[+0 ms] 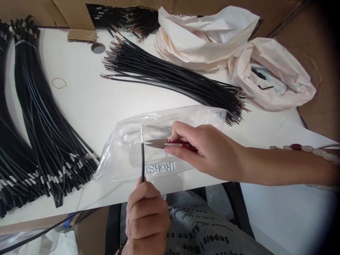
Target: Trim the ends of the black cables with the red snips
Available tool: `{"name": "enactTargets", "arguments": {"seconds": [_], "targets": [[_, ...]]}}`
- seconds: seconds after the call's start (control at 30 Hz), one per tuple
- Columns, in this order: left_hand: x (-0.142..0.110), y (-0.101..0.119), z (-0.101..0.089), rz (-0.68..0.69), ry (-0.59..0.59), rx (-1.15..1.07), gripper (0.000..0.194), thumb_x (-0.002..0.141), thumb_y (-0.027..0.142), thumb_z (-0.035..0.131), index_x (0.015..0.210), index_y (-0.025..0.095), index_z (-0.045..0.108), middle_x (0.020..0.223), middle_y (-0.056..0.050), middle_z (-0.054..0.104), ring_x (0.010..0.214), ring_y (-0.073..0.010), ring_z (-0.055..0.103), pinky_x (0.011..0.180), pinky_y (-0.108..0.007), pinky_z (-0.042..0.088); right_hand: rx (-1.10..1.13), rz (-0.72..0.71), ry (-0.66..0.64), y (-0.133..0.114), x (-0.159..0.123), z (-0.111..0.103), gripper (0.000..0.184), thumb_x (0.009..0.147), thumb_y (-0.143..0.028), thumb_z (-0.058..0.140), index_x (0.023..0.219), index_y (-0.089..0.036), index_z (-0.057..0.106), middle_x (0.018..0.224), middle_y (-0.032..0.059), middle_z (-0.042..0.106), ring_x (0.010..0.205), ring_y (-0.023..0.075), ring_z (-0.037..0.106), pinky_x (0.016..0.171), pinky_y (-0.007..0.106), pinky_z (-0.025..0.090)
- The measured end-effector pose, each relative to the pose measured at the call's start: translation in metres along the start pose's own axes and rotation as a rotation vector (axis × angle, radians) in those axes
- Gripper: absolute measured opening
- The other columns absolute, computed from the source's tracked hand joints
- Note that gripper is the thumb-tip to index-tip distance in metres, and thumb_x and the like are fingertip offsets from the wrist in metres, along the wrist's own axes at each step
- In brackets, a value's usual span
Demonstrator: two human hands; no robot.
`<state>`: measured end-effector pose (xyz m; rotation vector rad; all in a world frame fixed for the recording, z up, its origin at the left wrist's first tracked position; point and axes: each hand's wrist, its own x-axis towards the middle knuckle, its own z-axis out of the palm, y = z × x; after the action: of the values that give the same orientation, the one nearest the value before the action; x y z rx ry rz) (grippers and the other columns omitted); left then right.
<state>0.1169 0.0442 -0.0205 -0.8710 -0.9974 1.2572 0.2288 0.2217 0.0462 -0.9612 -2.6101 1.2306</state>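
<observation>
My left hand (pixel 147 216) is closed round a black cable (pixel 142 161), which stands up from the fist at the table's front edge. The top of the cable is stripped and shows a silvery length. My right hand (pixel 198 148) grips red-handled thread snips (pixel 171 142) between thumb and fingers. Their two pointed blades are slightly apart and face the cable just below its silvery part; a small gap seems to lie between tips and cable. Beneath both, a clear plastic bag (pixel 127 148) with a RoHS label (pixel 159 167) lies on the white table (pixel 77 117).
Cut black cables (pixel 170 76) with bared ends lie in a bundle behind the bag. More bundled cables (pixel 39 106) with silvery connectors fill the left side. Two pale bags (pixel 196 46) stand at the back right, by cardboard (pixel 53 14). A rubber band (pixel 58 83) lies left of centre.
</observation>
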Motion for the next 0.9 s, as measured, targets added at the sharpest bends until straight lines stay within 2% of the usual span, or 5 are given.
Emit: {"name": "enactTargets", "arguments": {"seconds": [0.27,0.43,0.53,0.77,0.9], "targets": [[-0.003,0.001,0.002,0.015,0.035,0.133,0.053,0.097,0.05,0.012,0.069,0.017,0.041,0.05,0.009,0.025,0.034,0.0026,0.017,0.032,-0.004,0.029,0.048,0.042,-0.045,-0.004,0.0,0.0,0.022,0.094,-0.034,0.05,0.082,-0.019,0.039,0.051,-0.0092,0.039,0.042,0.0053,0.034,0.044,0.018,0.027],[-0.019,0.012,-0.002,0.336,0.484,1.054,0.046,0.1,0.037,0.02,0.069,0.019,0.048,0.034,0.013,-0.001,0.025,-0.0007,-0.003,0.027,-0.007,0.021,0.043,0.052,-0.055,-0.005,0.002,0.0,0.021,0.094,-0.033,0.048,0.082,-0.018,0.04,0.051,-0.0092,0.039,0.042,0.0053,0.033,0.045,0.019,0.026],[-0.025,0.015,-0.005,0.423,0.648,1.254,0.043,0.099,0.037,0.028,0.062,0.019,0.04,0.035,0.013,-0.012,0.027,-0.0017,-0.01,0.024,-0.01,0.013,0.028,0.04,-0.068,-0.003,0.002,0.001,0.02,0.095,-0.033,0.048,0.083,-0.018,0.039,0.05,-0.0093,0.038,0.042,0.0055,0.034,0.044,0.019,0.026],[-0.026,0.012,-0.006,0.615,0.444,1.163,0.039,0.1,0.022,0.023,0.073,0.019,0.05,0.042,0.013,-0.017,0.027,0.0001,-0.016,0.027,-0.004,0.018,0.071,0.091,-0.116,-0.002,0.003,0.002,0.02,0.094,-0.031,0.048,0.081,-0.018,0.039,0.049,-0.0094,0.037,0.04,0.0051,0.03,0.044,0.02,0.024],[-0.014,0.004,-0.001,0.494,0.376,0.979,0.041,0.1,0.022,0.02,0.074,0.018,0.051,0.036,0.014,-0.003,0.023,0.0016,-0.007,0.029,-0.001,0.025,0.125,0.196,-0.131,-0.006,0.005,-0.002,0.021,0.094,-0.029,0.05,0.079,-0.017,0.042,0.051,-0.0088,0.036,0.045,0.0051,0.03,0.048,0.021,0.024]]}}
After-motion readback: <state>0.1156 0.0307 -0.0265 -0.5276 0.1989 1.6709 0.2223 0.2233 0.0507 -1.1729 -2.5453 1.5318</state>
